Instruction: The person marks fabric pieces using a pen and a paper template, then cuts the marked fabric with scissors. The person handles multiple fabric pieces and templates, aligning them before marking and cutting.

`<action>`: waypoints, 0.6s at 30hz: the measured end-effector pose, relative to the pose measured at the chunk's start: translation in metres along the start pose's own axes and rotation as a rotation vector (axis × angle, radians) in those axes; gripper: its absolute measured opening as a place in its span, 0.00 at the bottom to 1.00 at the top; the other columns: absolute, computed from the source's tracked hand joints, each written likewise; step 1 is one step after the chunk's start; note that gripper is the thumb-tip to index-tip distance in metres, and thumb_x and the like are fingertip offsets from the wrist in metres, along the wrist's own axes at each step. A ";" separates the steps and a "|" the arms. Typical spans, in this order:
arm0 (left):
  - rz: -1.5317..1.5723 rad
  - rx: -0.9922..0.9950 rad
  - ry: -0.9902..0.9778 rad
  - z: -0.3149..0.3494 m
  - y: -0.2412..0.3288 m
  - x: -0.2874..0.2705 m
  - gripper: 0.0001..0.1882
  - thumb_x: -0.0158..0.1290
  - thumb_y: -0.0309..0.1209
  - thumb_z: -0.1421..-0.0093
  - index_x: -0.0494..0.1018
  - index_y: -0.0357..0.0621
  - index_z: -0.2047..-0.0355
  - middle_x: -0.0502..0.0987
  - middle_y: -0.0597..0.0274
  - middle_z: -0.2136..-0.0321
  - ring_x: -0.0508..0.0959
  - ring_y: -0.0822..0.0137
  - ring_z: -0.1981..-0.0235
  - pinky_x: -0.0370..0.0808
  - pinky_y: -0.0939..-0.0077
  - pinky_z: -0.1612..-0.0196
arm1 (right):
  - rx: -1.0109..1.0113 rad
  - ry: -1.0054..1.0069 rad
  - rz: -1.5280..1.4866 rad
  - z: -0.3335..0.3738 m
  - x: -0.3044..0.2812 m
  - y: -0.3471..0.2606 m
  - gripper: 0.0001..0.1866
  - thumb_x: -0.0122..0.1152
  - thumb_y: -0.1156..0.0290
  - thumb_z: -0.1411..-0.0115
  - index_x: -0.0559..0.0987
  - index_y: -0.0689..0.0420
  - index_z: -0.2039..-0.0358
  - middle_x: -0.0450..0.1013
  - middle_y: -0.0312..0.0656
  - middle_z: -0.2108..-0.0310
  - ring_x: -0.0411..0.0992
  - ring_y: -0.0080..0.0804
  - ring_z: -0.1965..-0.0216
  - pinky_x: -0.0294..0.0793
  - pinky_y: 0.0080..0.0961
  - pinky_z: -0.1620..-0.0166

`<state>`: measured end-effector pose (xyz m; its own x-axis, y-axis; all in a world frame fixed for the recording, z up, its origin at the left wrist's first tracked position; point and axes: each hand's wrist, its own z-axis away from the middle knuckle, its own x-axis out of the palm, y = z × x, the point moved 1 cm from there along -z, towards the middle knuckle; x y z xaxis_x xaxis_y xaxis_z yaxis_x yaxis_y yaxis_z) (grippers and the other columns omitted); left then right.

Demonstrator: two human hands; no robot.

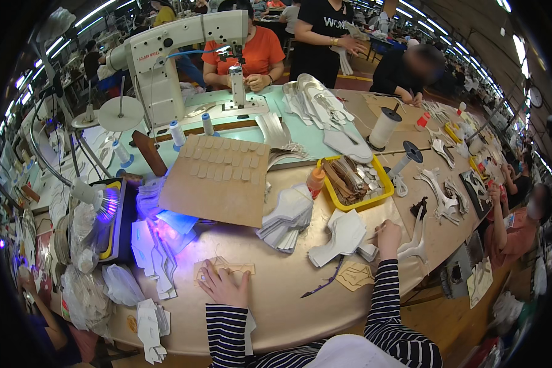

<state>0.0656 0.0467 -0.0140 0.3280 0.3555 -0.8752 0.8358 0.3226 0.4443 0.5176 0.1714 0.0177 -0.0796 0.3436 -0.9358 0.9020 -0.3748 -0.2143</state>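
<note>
One template [242, 268]: lying on the table [325, 310] under my spread left hand [226, 286].
Right hand [388, 238]: curling beside white pieces [340, 238]; I can't tell its grip.
Sewing machine [156, 83]: showing red lettering [148, 55].

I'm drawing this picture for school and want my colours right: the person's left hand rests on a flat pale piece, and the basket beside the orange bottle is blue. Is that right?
Not quite: the basket is yellow, as the head view shows. The orange bottle is beside it, and the person's left hand rests on a flat pale piece.
</note>
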 end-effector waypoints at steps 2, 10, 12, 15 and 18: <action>-0.011 0.012 0.023 -0.001 -0.001 0.001 0.29 0.64 0.55 0.49 0.74 0.43 0.60 0.55 0.42 0.30 0.51 0.40 0.29 0.42 0.34 0.30 | -0.022 0.159 -0.192 0.007 -0.011 -0.003 0.10 0.70 0.74 0.49 0.82 0.62 0.66 0.77 0.49 0.72 0.76 0.47 0.66 0.76 0.40 0.59; 0.006 -0.009 -0.016 -0.002 0.000 -0.001 0.29 0.64 0.55 0.49 0.73 0.44 0.61 0.55 0.42 0.30 0.50 0.40 0.28 0.42 0.34 0.30 | 0.061 0.128 -0.948 0.020 -0.060 -0.058 0.09 0.67 0.82 0.46 0.84 0.68 0.63 0.81 0.44 0.72 0.78 0.25 0.72 0.75 0.20 0.65; -0.002 -0.019 -0.035 -0.003 0.001 -0.002 0.28 0.64 0.55 0.48 0.73 0.44 0.61 0.55 0.42 0.31 0.50 0.40 0.28 0.42 0.34 0.30 | 0.054 0.104 -1.063 0.026 -0.065 -0.077 0.09 0.66 0.82 0.43 0.84 0.68 0.61 0.82 0.44 0.70 0.78 0.23 0.70 0.75 0.18 0.63; 0.012 -0.001 -0.016 -0.002 0.001 -0.004 0.28 0.63 0.54 0.47 0.73 0.44 0.61 0.55 0.41 0.31 0.50 0.40 0.28 0.42 0.34 0.30 | 0.021 -0.018 -1.072 0.038 -0.072 -0.107 0.12 0.63 0.83 0.40 0.83 0.69 0.56 0.82 0.43 0.67 0.79 0.26 0.67 0.78 0.18 0.58; 0.014 -0.001 -0.010 -0.002 0.002 -0.004 0.28 0.63 0.55 0.47 0.73 0.44 0.61 0.55 0.42 0.30 0.49 0.40 0.28 0.42 0.34 0.30 | -0.010 -0.160 -1.279 0.055 -0.082 -0.141 0.12 0.63 0.82 0.40 0.83 0.67 0.55 0.81 0.42 0.69 0.79 0.25 0.67 0.78 0.20 0.59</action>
<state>0.0648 0.0480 -0.0098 0.3439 0.3514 -0.8708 0.8306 0.3187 0.4567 0.3732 0.1485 0.1090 -0.9341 0.3453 -0.0908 0.1502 0.1493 -0.9773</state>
